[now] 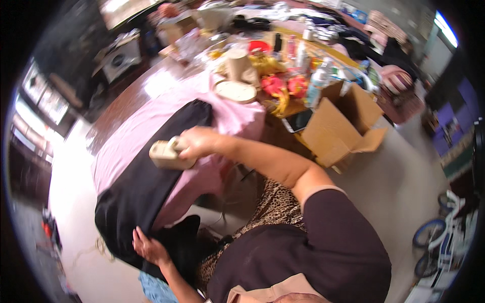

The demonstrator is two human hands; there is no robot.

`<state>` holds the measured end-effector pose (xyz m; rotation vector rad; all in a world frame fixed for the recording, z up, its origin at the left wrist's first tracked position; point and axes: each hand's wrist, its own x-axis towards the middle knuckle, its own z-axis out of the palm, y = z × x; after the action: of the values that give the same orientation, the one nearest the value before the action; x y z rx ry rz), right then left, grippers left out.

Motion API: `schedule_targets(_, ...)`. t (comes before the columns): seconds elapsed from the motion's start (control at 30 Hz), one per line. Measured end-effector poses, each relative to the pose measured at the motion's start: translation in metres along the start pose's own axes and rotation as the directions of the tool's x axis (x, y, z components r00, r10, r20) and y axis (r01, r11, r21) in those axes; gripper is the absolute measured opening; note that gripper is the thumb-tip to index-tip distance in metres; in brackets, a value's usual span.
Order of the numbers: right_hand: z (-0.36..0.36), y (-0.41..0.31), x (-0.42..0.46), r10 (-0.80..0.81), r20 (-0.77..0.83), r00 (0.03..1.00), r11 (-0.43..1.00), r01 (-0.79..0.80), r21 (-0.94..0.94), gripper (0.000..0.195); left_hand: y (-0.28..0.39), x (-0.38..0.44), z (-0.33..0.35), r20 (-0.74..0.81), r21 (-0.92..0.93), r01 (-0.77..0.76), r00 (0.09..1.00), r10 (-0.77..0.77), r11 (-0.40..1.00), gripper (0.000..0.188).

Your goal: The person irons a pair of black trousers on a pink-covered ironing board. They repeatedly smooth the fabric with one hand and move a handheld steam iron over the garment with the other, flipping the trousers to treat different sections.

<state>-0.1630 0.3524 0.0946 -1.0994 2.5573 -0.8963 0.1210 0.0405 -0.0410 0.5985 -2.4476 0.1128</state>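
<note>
My right hand (199, 143) grips a cream-coloured handheld appliance (166, 155), seemingly a garment iron or steamer, over black cloth (144, 174). The black cloth, possibly trousers, lies lengthwise on a pink cloth (132, 132) spread over the table's end. Its near end hangs over the edge. My left hand (150, 248) rests on this lower part of the black cloth, fingers apart and nothing seen gripped. The face of the appliance is hidden, so contact with the cloth cannot be told.
On the wooden table (117, 110), an open cardboard box (333, 132), a smartphone (299, 120), red dragon fruit (273, 85), bananas (267, 64), a spray bottle (318, 81) and an oval cream stand (235, 91) stand or lie beyond my right arm. Clothes (326, 22) are piled behind. A bicycle (435, 235) is at far right.
</note>
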Motion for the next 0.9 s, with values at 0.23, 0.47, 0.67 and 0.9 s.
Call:
schedule_targets(0.23,-0.064,0.039,0.002,0.115,-0.066,0.991,0.991,-0.120,-0.068,0.042,-0.014,-0.003,-0.001,-0.003,0.022,0.017,1.000,-0.017,1.000,0.054)
schedule_targets(0.47,-0.068,0.081,-0.018,0.300,-0.534,0.790,0.873,-0.002,0.487,0.024,-0.014,-0.001,-0.013,-0.053,-0.002,0.173,0.984,-0.173,0.985,0.060)
schedule_targets(0.67,-0.061,0.057,-0.029,0.404,-0.568,0.717,0.744,0.104,0.660,0.018,-0.018,0.008,-0.019,-0.096,-0.131,0.201,0.972,-0.215,0.971,0.039)
schedule_targets(0.9,-0.023,0.029,-0.028,0.329,-0.696,0.638,0.767,0.249,0.591,0.028,-0.008,0.060,-0.060,-0.224,-0.411,0.119,0.948,-0.226,0.904,0.029)
